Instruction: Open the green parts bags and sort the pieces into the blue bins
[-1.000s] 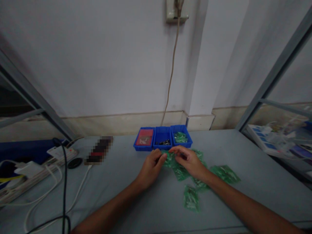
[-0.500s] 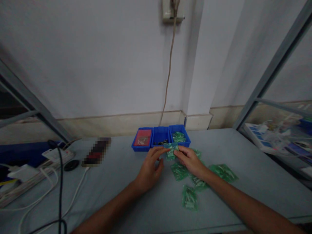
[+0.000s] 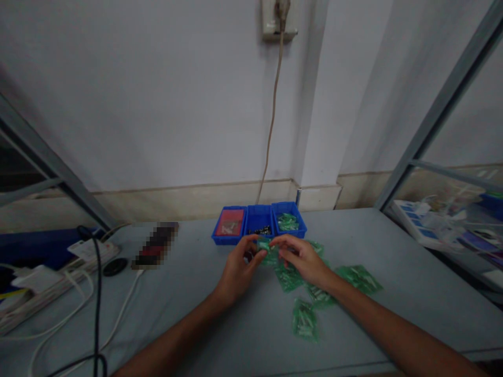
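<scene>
A small green plastic bag (image 3: 268, 255) is pinched between the thumb and fingers of my left hand (image 3: 238, 267), just in front of the blue bins. At the bag's right edge is my right hand (image 3: 304, 260), its bent index finger touching or nearly touching the bag and its thumb apart below. Beneath and beside my right hand lie several more green bags, among them one near the front (image 3: 304, 319) and a larger one (image 3: 359, 278) to the right; pale pieces show through the plastic.
Three joined blue bins hold a red packet (image 3: 230, 222), small dark parts (image 3: 262, 230) and green bags (image 3: 288, 222). At left are a blurred-out device (image 3: 156, 245), a round black object (image 3: 115, 266), cables and a power strip (image 3: 58, 288). Metal frame posts flank the table.
The green bag has passed from my right hand's pinch into my left hand's and shifted slightly left. My left fingers have closed on it; my right thumb has come off it.
</scene>
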A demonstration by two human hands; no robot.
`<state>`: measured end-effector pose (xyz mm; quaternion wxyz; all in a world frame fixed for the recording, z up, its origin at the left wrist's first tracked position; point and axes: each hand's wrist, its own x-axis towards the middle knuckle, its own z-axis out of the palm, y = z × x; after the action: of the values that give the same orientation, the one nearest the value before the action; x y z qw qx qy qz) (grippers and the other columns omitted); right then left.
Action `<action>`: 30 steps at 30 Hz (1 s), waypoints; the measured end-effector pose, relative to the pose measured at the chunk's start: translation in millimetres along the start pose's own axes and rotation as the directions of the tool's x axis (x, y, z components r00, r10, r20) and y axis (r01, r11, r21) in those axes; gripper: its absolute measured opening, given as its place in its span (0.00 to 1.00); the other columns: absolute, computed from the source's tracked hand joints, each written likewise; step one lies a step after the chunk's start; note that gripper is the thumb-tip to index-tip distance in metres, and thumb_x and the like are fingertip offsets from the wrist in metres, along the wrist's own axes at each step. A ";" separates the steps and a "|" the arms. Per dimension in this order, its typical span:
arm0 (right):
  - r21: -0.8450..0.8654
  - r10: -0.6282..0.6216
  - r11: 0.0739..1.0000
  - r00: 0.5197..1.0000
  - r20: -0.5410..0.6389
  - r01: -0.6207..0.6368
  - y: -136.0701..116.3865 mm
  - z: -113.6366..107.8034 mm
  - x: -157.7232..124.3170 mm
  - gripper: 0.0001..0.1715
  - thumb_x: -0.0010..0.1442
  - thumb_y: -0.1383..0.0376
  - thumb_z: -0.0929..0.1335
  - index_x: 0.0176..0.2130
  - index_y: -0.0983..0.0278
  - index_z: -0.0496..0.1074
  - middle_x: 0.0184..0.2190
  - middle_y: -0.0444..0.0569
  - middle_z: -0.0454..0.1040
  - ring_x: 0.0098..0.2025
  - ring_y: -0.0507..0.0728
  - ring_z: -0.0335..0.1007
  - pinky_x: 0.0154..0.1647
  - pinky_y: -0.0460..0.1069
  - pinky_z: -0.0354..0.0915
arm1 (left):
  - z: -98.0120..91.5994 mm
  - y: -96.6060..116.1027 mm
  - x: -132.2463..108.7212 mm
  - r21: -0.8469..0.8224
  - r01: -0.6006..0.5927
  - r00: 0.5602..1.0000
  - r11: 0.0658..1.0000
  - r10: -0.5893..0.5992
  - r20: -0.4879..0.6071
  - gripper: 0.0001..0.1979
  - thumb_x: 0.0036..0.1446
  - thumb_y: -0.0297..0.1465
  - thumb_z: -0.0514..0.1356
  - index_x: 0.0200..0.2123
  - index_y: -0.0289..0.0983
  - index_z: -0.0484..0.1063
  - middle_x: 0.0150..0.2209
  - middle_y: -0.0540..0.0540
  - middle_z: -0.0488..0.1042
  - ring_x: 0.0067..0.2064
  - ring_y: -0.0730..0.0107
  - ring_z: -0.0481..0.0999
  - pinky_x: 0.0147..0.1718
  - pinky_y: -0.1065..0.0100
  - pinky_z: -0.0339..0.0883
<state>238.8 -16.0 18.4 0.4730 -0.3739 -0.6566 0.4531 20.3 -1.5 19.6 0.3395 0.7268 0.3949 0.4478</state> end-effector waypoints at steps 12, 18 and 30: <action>-0.128 -0.019 0.992 0.996 -0.083 0.009 6.5 0.0 0.1 0.13 0.62 0.68 0.68 0.47 0.62 0.76 0.28 0.40 0.65 0.30 0.54 0.61 0.32 0.47 0.56 | -1.5 -5.5 -8.2 0.215 -0.248 0.967 0.945 0.228 0.112 0.22 0.63 0.20 0.59 0.58 0.43 0.72 0.48 0.44 0.77 0.45 0.61 0.73 0.46 0.61 0.69; -0.172 -0.099 0.982 0.990 -0.103 0.080 1.3 2.8 -0.6 0.11 0.68 0.57 0.70 0.43 0.61 0.76 0.37 0.47 0.69 0.37 0.56 0.66 0.37 0.49 0.62 | -2.7 0.3 -2.0 0.234 -0.220 0.974 0.947 0.228 -0.006 0.08 0.69 0.31 0.61 0.49 0.41 0.78 0.47 0.42 0.73 0.47 0.61 0.73 0.42 0.64 0.70; 0.096 0.067 0.994 0.996 -0.066 -0.061 2.5 11.9 -5.4 0.21 0.69 0.54 0.69 0.56 0.56 0.61 0.26 0.37 0.67 0.23 0.51 0.58 0.25 0.45 0.52 | 3.2 -5.5 -7.0 0.168 -0.118 0.993 0.979 0.115 0.032 0.02 0.71 0.31 0.59 0.45 0.40 0.70 0.37 0.49 0.73 0.38 0.67 0.71 0.40 0.66 0.67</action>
<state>229.0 -23.1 12.8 0.4975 -0.3876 -0.6057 0.4852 19.8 -5.6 11.2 0.2537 0.7798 0.3846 0.4237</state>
